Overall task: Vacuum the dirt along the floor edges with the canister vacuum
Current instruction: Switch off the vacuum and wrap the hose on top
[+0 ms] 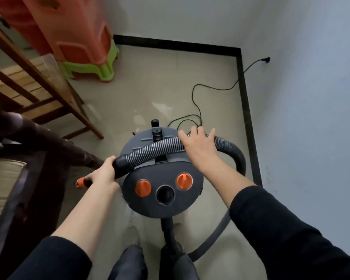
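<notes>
Centrally in the head view, the canister vacuum (160,178) is seen standing on the floor (150,93) near the room corner, with its ribbed hose (156,148) draped across its lid. The hose's black cuff (120,164) is clasped by the left grip (104,174). The right grip (198,146) is laid on the hose, fingers spread and seemingly flat. A power cord (193,96) is trailed beside the black skirting (245,93).

Beige floor (150,93), black skirting (245,93), pale walls (311,98), wooden frame (38,77).
</notes>
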Demonstrator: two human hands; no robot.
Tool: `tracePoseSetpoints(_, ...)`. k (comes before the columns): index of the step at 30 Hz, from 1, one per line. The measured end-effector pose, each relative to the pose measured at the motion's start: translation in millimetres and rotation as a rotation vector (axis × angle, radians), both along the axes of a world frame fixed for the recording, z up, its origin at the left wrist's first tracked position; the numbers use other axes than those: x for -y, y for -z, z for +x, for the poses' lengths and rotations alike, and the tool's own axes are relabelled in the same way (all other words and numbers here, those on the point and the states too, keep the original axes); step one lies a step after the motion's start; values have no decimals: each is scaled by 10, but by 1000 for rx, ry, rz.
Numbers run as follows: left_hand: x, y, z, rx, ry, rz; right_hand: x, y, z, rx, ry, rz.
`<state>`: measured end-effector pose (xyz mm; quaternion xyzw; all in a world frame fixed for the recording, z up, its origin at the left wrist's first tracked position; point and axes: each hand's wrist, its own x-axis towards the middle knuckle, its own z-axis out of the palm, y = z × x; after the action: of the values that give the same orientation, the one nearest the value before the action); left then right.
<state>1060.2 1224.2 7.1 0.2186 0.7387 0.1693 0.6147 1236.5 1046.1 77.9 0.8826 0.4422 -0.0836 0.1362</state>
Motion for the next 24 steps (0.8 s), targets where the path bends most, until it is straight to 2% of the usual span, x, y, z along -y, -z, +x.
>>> tracePoseSetpoints(2,130,-128,58,-53,163,57,-54,100,8,-36,-52,-16)
tracePoseSetpoints(5,329,-224,158,-228,571,179,-187,228,-35,-115,-108,-49)
tracePoseSetpoints(7,375,-245,224,-266,824,283,-279,301,-49,-190,-161,-59)
tracePoseSetpoints(9,368,-204,269,-254,1030,360,-328,348,-46,-325,-202,-29)
tracePoseSetpoints(11,332,-103,258,-303,1183,414,-333,349,-16,-535,-139,61)
tracePoseSetpoints(13,328,-59,240,-337,1247,431,-300,358,105,-662,-45,126)
tracePoseSetpoints(17,372,-128,252,-313,1255,442,-65,411,414,-561,91,-49)
tracePoseSetpoints(19,346,-110,241,-313,1269,447,33,430,466,-596,141,-69)
tracePoseSetpoints(24,267,-93,232,-350,1227,436,0,427,417,-667,132,96)
